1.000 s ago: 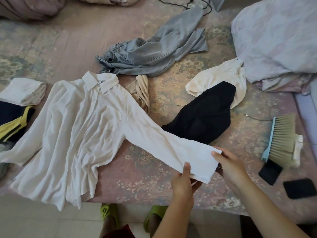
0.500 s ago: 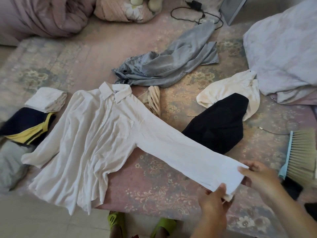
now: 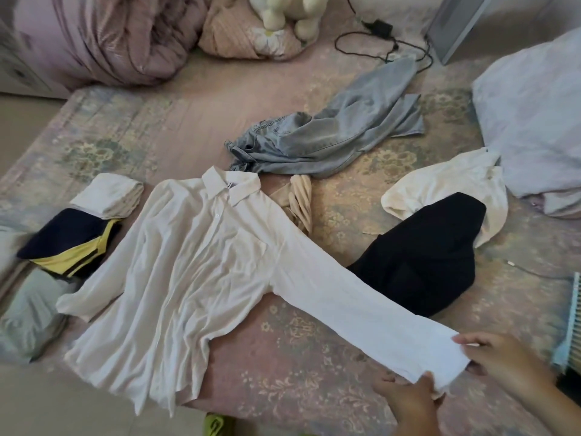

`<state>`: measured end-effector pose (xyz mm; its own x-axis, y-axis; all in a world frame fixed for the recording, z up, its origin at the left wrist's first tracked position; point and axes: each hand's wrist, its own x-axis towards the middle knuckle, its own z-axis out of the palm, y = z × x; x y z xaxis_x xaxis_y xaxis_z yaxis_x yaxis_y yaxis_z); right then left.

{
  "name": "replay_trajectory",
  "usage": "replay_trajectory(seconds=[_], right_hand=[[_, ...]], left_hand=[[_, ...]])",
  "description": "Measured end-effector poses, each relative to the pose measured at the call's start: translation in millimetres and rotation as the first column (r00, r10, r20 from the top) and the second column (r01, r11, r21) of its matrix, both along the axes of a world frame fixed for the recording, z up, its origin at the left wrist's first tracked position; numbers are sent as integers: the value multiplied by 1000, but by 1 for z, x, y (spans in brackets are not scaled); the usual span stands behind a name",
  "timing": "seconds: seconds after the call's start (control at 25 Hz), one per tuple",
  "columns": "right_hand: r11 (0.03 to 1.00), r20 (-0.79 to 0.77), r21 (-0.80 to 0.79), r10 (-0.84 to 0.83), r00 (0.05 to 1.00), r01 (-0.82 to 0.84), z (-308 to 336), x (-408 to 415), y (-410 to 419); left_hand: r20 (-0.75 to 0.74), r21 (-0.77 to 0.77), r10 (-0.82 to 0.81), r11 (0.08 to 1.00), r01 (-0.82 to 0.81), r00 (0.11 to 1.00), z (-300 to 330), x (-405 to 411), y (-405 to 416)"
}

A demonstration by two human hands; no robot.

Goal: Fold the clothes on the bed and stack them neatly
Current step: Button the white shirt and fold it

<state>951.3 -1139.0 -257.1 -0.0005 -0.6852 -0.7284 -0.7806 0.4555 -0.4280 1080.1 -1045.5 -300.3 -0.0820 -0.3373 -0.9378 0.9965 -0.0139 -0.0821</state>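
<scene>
A white collared shirt (image 3: 188,269) lies spread face up on the bed (image 3: 283,366), its hem hanging over the near edge. One long sleeve stretches out toward the lower right. My left hand (image 3: 408,396) pinches the near corner of that sleeve's cuff. My right hand (image 3: 500,357) pinches the far corner of the same cuff. Folded clothes sit at the left: a white piece (image 3: 108,195), a navy and yellow piece (image 3: 67,243) and a grey-green piece (image 3: 30,316).
Unfolded items lie beyond the shirt: grey jeans (image 3: 330,133), a beige piece (image 3: 298,202), a black garment (image 3: 424,259) and a cream one (image 3: 440,184). A brush (image 3: 570,325) is at the right edge, a lilac quilt (image 3: 534,121) at far right, bedding and a charger cable at the back.
Both hands have drawn the cuff farther to the right and the sleeve lies straighter. The view has tilted up, showing more of the back of the bed.
</scene>
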Motion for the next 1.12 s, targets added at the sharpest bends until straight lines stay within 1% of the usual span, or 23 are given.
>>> replay_trajectory(seconds=[0.08, 0.16, 0.2, 0.28, 0.36, 0.4, 0.44, 0.48, 0.52, 0.56, 0.6, 0.64, 0.68, 0.72, 0.76, 0.8, 0.84, 0.92, 0.96, 1.0, 1.04, 1.08, 1.12], right_hand=[[1000, 4, 9, 5, 1000, -5, 6, 24, 2], [1000, 43, 12, 15, 999, -16, 13, 55, 4], [1000, 64, -9, 31, 997, -30, 15, 72, 6], [997, 93, -47, 73, 993, -69, 19, 108, 12], [999, 150, -15, 48, 988, -46, 16, 154, 20], [1000, 182, -1, 28, 983, -28, 12, 181, 25], [1000, 211, 2, 12, 977, -13, 7, 210, 31], [1000, 235, -2, 6, 972, -6, 2, 243, 37], [1000, 260, -8, 9, 966, -7, -4, 278, 44], [1000, 287, -14, 21, 958, -18, -8, 312, 50], [999, 315, -21, 44, 948, -39, -11, 346, 57], [997, 338, -33, 81, 938, -74, -16, 383, 65], [991, 355, -52, 131, 926, -120, -20, 420, 72], [983, 367, -74, 185, 912, -170, -24, 457, 80], [972, 383, -97, 235, 893, -214, -28, 492, 87], [961, 405, -114, 275, 872, -251, -33, 524, 93], [954, 433, -115, 298, 850, -276, -38, 553, 99], [951, 495, -67, 293, 818, -300, -53, 589, 108], [952, 507, -38, 279, 816, -302, -62, 595, 111], [958, 500, -10, 253, 829, -286, -74, 594, 115], [969, 473, 18, 210, 855, -248, -86, 584, 119], [980, 426, 44, 159, 891, -196, -99, 568, 124], [988, 364, 63, 108, 925, -140, -111, 547, 132]], left_hand=[[24, 68, -59, 996, 57, 998, -9, 7, 1], [100, 151, -172, 976, 156, 980, -21, 16, 13], [123, 162, -206, 969, 185, 971, -21, 27, 17], [153, 114, -245, 967, 229, 957, -13, 62, 25], [178, 137, -301, 951, 279, 937, -9, 105, 39], [214, 66, -271, 963, 262, 939, -8, 125, 50], [223, -45, -195, 977, 210, 955, -7, 142, 60], [200, -138, -94, 983, 123, 975, -5, 161, 67], [192, -183, -17, 982, 53, 981, -5, 187, 74], [210, -208, 19, 978, 25, 978, -5, 216, 81], [254, -205, 20, 978, 33, 967, -4, 245, 90], [341, -183, 4, 981, 62, 940, -7, 277, 101], [461, -143, -39, 983, 117, 886, -11, 309, 113], [585, -83, -109, 978, 192, 803, -15, 341, 126], [681, -10, -171, 970, 243, 712, -21, 372, 137], [743, 83, -225, 965, 248, 631, -31, 401, 144], [759, 159, -256, 965, 210, 599, -43, 430, 150], [736, 205, -268, 963, 172, 622, -64, 479, 157], [726, 219, -293, 956, 195, 622, -73, 496, 160], [718, 254, -357, 933, 253, 597, -85, 506, 165], [715, 326, -465, 882, 340, 521, -97, 509, 174], [706, 432, -589, 798, 419, 393, -107, 505, 185], [686, 539, -687, 701, 467, 239, -114, 494, 198]])
